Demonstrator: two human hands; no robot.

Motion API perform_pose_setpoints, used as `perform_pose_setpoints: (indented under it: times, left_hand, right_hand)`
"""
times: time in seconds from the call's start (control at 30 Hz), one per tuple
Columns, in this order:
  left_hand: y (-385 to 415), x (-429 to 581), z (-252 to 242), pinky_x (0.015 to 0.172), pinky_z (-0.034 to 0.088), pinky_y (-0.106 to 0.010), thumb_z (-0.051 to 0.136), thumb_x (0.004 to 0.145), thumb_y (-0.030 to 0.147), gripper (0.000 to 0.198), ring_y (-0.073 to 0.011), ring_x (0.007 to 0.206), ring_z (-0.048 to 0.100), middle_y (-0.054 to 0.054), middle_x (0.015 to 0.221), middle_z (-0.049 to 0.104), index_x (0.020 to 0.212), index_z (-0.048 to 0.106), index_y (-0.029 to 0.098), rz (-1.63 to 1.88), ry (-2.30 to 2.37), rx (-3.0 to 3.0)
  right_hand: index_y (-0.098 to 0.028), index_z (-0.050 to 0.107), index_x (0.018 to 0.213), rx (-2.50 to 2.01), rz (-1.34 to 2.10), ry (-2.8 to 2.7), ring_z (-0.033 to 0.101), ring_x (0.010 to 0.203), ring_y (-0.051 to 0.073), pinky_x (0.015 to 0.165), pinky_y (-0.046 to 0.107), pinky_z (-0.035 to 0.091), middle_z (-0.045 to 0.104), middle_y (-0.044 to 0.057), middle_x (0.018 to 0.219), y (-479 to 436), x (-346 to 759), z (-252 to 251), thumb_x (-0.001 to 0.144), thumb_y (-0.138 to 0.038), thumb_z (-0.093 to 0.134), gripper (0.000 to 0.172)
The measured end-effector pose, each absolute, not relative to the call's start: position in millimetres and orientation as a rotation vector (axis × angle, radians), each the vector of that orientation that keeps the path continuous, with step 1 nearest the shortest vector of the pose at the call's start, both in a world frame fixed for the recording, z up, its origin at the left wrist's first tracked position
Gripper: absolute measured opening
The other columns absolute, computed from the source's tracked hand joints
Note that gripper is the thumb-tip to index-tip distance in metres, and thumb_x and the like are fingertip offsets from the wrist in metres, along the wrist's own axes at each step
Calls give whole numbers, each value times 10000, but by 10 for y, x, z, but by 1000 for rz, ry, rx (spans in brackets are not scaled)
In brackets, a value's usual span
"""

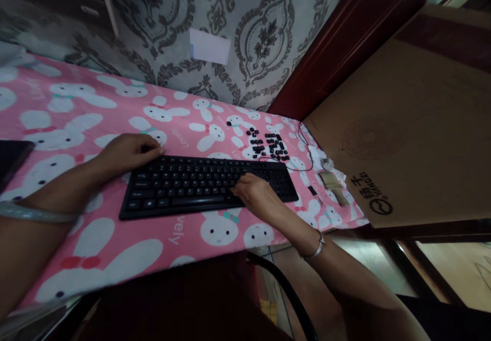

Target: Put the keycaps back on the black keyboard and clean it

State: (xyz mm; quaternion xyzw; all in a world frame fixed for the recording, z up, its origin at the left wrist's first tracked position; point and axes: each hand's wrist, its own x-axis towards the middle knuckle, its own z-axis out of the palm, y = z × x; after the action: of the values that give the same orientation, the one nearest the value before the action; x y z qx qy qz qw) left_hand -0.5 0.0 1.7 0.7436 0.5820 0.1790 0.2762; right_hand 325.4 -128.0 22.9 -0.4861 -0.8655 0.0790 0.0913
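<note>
A black keyboard (184,182) lies flat and slightly slanted on a pink cloth printed with white rabbits. My left hand (128,152) is at its upper left corner, with thumb and fingers curled together at the back edge, steadying it. Fingertips bunched, my right hand (255,190) presses down on the keys right of the letter block; whatever is under or between those fingers is hidden. Behind the keyboard's right end, several loose black keycaps (274,144) are spread in small clusters. One stray keycap (229,123) sits apart to their left.
A thin black cable (311,159) runs behind the keyboard. To the right are a small black plug-like piece (312,190), a tan folded item (332,185) and crumpled clear plastic (326,163). A large cardboard sheet (406,121) borders the right side; a patterned wall (215,14) stands behind.
</note>
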Motion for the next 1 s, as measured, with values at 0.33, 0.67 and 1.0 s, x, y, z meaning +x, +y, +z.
perform_pose_setpoints:
  times: [0.33,0.67,1.0]
  left_hand:
    - [24,-58,8,744,409,-328,461,718,690,471,-196,800,604,-20,805,682,749,649,259,496,1518,1982]
    - [23,-53,-29,734,405,-467,438,599,777,442,-274,728,585,-34,716,651,611,599,366,573,1491,1908]
    - [24,-78,-35,746,403,-393,441,665,751,467,-226,767,586,-21,771,667,697,628,324,517,1501,1945]
  right_hand:
    - [-157,745,984,-1679,38,-2035,676,922,215,855,336,495,748,104,984,134,3497,362,856,-79,614,199]
    - [-145,695,1178,-1943,201,-1899,672,1028,253,876,325,493,733,146,1127,1091,3183,63,842,-143,640,340]
    - [-153,687,1126,-1727,304,-1905,658,877,163,834,274,496,720,81,1036,823,3165,92,801,-61,571,357]
